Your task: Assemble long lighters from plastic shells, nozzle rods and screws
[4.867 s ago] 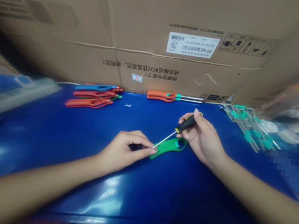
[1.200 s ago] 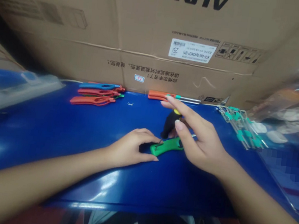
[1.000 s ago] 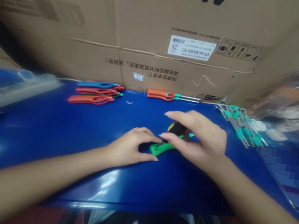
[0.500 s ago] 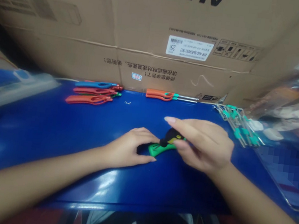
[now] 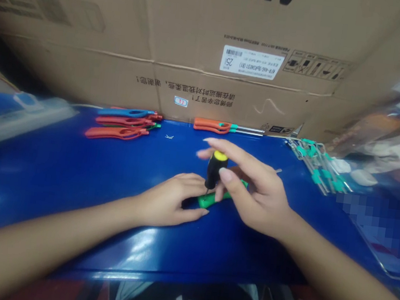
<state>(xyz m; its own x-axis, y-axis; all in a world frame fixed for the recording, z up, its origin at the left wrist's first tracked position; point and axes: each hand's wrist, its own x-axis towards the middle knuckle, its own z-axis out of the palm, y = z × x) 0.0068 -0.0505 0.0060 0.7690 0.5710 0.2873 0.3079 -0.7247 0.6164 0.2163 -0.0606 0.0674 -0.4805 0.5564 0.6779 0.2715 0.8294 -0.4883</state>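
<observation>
A green long-nosed lighter (image 5: 207,200) lies on the blue tabletop, partly covered by my hands. My left hand (image 5: 175,199) rests on the table with thumb and fingers around the lighter's left end, holding it. In my right hand (image 5: 253,190) is a short screwdriver (image 5: 215,169) with a black and yellow handle, pinched between thumb and fingers. The screwdriver stands almost upright, its shaft pointing down onto the green body near its left end. Whether the tip sits in a screw is too small to tell.
At the back left lie several red and blue lighter handles (image 5: 118,134). An orange lighter (image 5: 212,125) lies by the large cardboard box (image 5: 185,36). Several metal rods with teal parts (image 5: 317,169) are piled at right. Tiny white pieces (image 5: 169,137) lie behind my left hand.
The screwdriver has swung from a slanted, nearly lying position to upright over the green lighter. My right hand has moved left and turned; my left hand has stayed in place.
</observation>
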